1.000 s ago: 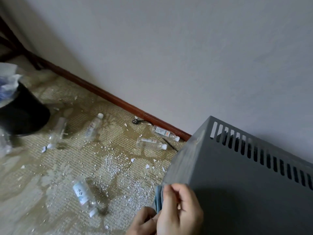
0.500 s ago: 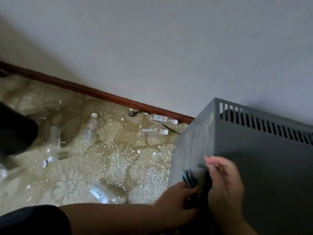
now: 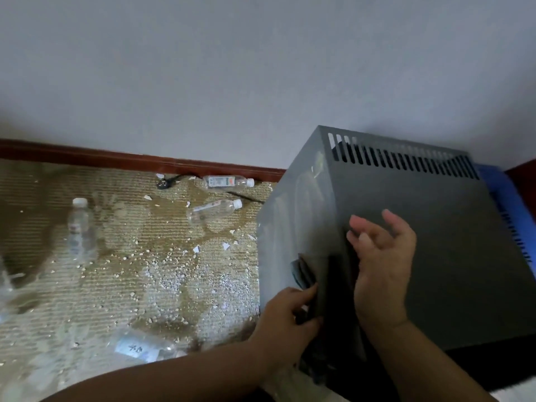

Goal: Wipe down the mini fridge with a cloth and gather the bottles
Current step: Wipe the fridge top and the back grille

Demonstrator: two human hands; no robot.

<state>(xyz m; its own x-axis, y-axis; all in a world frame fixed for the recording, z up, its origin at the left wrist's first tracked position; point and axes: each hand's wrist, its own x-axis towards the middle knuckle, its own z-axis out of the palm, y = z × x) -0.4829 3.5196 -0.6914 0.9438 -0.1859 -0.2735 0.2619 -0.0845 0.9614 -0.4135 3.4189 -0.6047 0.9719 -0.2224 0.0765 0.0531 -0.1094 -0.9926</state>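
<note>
The grey mini fridge point(image 3: 435, 242) fills the right half, with vent slots along its far top edge. My left hand point(image 3: 285, 314) pinches a dark folded cloth point(image 3: 301, 271) against the fridge's left side, near the front corner. My right hand point(image 3: 383, 262) is over the fridge top beside that corner, fingers spread and holding nothing. Clear plastic bottles lie on the carpet: one by the baseboard point(image 3: 227, 181), one just in front of it point(image 3: 213, 210), one further left point(image 3: 81, 227) and one near my left forearm point(image 3: 142, 348).
The carpet point(image 3: 130, 271) is stained wet and strewn with white crumbs and scraps. A black plug with its cord point(image 3: 164, 184) lies by the red-brown baseboard point(image 3: 87, 155). A blue crate point(image 3: 507, 204) stands behind the fridge on the right. A white wall is behind.
My right hand has let go of the cloth and spread its fingers over the fridge top. My left hand keeps the cloth on the fridge's side. The view has swung right.
</note>
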